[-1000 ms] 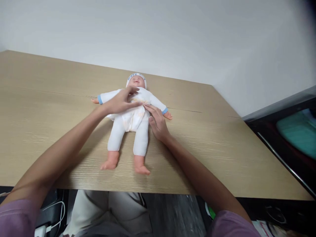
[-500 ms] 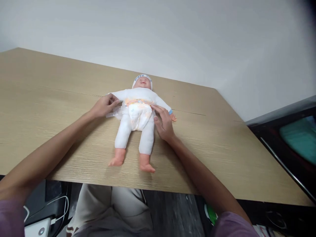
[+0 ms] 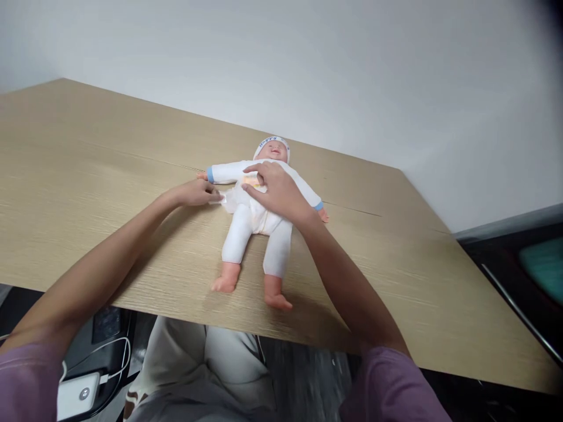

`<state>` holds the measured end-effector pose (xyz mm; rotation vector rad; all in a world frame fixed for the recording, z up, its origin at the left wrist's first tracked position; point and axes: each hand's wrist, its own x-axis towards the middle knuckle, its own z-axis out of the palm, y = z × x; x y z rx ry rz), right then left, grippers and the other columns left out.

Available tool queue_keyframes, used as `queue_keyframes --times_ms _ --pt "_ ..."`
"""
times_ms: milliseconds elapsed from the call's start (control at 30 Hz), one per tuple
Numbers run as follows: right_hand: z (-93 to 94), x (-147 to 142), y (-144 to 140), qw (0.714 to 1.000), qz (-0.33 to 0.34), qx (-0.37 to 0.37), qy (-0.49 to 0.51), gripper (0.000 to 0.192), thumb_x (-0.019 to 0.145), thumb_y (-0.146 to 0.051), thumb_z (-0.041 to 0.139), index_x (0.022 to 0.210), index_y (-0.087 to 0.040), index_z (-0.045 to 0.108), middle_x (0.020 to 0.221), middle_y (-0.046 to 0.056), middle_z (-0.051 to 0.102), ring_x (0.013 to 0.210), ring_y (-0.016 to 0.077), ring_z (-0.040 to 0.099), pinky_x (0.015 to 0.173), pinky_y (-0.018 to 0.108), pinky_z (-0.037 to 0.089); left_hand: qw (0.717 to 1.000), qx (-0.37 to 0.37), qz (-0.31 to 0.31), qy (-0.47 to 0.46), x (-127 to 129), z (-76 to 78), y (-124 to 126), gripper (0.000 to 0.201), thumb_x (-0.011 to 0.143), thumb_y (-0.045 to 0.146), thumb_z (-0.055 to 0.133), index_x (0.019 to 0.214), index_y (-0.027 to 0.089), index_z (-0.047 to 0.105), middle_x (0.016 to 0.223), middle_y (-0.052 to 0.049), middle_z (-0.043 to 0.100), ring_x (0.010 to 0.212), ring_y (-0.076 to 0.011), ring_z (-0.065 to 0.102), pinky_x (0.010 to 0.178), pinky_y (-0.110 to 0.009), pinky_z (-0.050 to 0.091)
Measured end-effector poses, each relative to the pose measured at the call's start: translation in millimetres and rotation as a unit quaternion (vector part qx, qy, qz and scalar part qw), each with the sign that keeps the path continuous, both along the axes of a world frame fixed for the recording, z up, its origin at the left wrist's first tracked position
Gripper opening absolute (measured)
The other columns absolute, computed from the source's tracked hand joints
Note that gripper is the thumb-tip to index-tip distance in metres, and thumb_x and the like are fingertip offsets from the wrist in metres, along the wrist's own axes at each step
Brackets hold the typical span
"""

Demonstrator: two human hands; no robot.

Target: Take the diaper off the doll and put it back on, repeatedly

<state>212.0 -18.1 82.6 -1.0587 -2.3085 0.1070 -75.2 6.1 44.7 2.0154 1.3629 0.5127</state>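
Observation:
A baby doll point(image 3: 238, 231) in a white suit and printed headband lies on its back on the wooden table, feet toward me. Around its hips is a white diaper point(image 3: 260, 221), with a wing spread out on the left. My left hand point(image 3: 197, 192) pinches the tab end of that wing beside the doll's hip. Over the doll's belly is my right hand point(image 3: 275, 184), thumb and fingers curved apart above the diaper's orange front band, which it partly hides. Whether its fingertips touch the band I cannot tell.
The table point(image 3: 109, 205) meets a pale wall point(image 3: 264, 64) behind the doll. A black object with a greenish panel point(image 3: 543, 269) stands at the right. Below the front edge at left are a white power bank point(image 3: 79, 395) and a white cable point(image 3: 125, 357).
My right hand has moved left from the doll's hip to over its belly. My left hand has gripped the diaper's wing tab. The view has shifted slightly.

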Motion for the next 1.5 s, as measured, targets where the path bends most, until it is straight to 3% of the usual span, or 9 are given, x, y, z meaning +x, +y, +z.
queue_keyframes --times_ms 233,367,500,700,900,1133,1267,1400,1500 --pt "-22.3 -9.3 14.9 0.998 -0.039 -0.035 -0.031 0.056 0.101 -0.046 0.081 0.149 -0.017 0.073 0.118 0.013 0.077 0.118 0.0372 0.066 0.111 0.055 0.052 0.979 -0.067 -0.005 -0.191 27.5 26.1 1.5 0.049 0.089 0.061 0.079 0.065 0.022 0.059 0.070 -0.002 0.051 0.066 -0.0165 0.042 0.067 -0.035 0.034" --pt "-21.5 -8.0 14.8 0.998 -0.034 -0.059 -0.002 0.074 0.099 -0.048 0.082 0.163 -0.017 0.063 0.136 0.018 0.077 0.127 0.0410 0.067 0.115 0.060 0.052 0.971 -0.071 -0.010 -0.227 71.5 25.5 7.7 0.045 0.090 0.055 0.079 0.066 0.021 0.064 0.069 -0.002 0.053 0.066 -0.0160 0.043 0.066 -0.034 0.032" --pt "-20.9 -3.2 18.0 0.994 -0.045 -0.086 0.048 0.067 0.104 -0.033 0.069 0.168 -0.017 0.057 0.131 0.016 0.079 0.124 0.0368 0.069 0.112 0.053 0.054 0.956 -0.074 -0.016 -0.285 96.5 18.8 12.2 0.036 0.095 0.051 0.075 0.080 0.019 0.070 0.076 -0.004 0.060 0.068 -0.0170 0.050 0.067 -0.033 0.039" --pt "-20.6 1.9 22.9 0.982 -0.029 -0.138 0.126 0.057 0.110 -0.032 0.062 0.167 -0.024 0.057 0.102 0.003 0.076 0.097 0.0253 0.069 0.099 0.042 0.057 0.933 0.015 0.045 -0.357 87.7 -12.8 17.2 0.035 0.102 0.050 0.077 0.114 0.023 0.059 0.096 -0.002 0.065 0.078 -0.0163 0.061 0.070 -0.029 0.047" --pt "-17.2 2.6 21.1 0.968 -0.058 -0.154 0.191 0.048 0.110 -0.041 0.068 0.156 -0.026 0.064 0.101 0.002 0.076 0.087 0.0237 0.066 0.093 0.042 0.057 0.931 -0.009 -0.040 -0.362 80.7 -33.5 21.9 0.058 0.094 0.073 0.084 0.091 0.022 0.057 0.078 0.002 0.055 0.069 -0.0151 0.051 0.065 -0.030 0.037" --pt "-21.0 4.0 26.9 0.975 -0.075 -0.109 0.180 0.036 0.105 -0.034 0.076 0.139 -0.024 0.071 0.101 0.003 0.073 0.084 0.0213 0.062 0.093 0.042 0.056 0.929 0.014 -0.025 -0.369 85.9 -33.4 19.8 0.068 0.090 0.084 0.083 0.085 0.023 0.052 0.074 0.003 0.048 0.068 -0.0146 0.045 0.063 -0.031 0.034" --pt "-23.5 5.0 30.7 0.981 -0.076 -0.088 0.157 0.036 0.102 -0.022 0.073 0.137 -0.024 0.073 0.121 0.008 0.071 0.089 0.0203 0.061 0.096 0.041 0.059 0.934 0.019 -0.016 -0.356 87.0 -38.5 19.8 0.063 0.094 0.078 0.081 0.087 0.024 0.052 0.076 0.003 0.048 0.068 -0.0147 0.044 0.064 -0.030 0.034" --pt "-18.2 2.5 21.3 0.981 -0.110 -0.056 0.147 0.038 0.105 -0.013 0.059 0.138 -0.024 0.074 0.139 0.013 0.066 0.111 0.0258 0.066 0.107 0.046 0.059 0.937 0.078 0.090 -0.330 90.0 -33.8 7.8 0.039 0.102 0.056 0.080 0.108 0.025 0.057 0.093 0.000 0.061 0.078 -0.0171 0.054 0.073 -0.031 0.043" --pt "-7.6 1.4 -5.4 0.976 -0.155 -0.010 0.154 0.037 0.107 -0.009 0.050 0.128 -0.025 0.075 0.139 0.014 0.066 0.127 0.0298 0.064 0.113 0.051 0.057 0.921 0.184 0.176 -0.295 94.3 -13.2 -21.7 0.026 0.111 0.047 0.069 0.120 0.026 0.057 0.122 -0.006 0.067 0.089 -0.0179 0.059 0.085 -0.034 0.049"
